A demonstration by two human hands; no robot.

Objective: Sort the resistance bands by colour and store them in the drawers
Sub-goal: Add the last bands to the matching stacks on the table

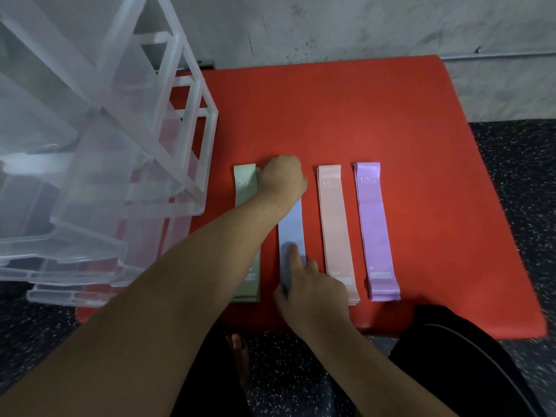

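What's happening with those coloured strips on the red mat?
A person is lining up flat elastic bands on a red mat: green stack, blue stack, pink stack, purple stack. The left hand covers the blue stack's far end; the right hand presses its near end with a forefinger. A clear plastic drawer unit stands alongside.

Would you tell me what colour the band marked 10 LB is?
The band is purple, seen best in the head view.
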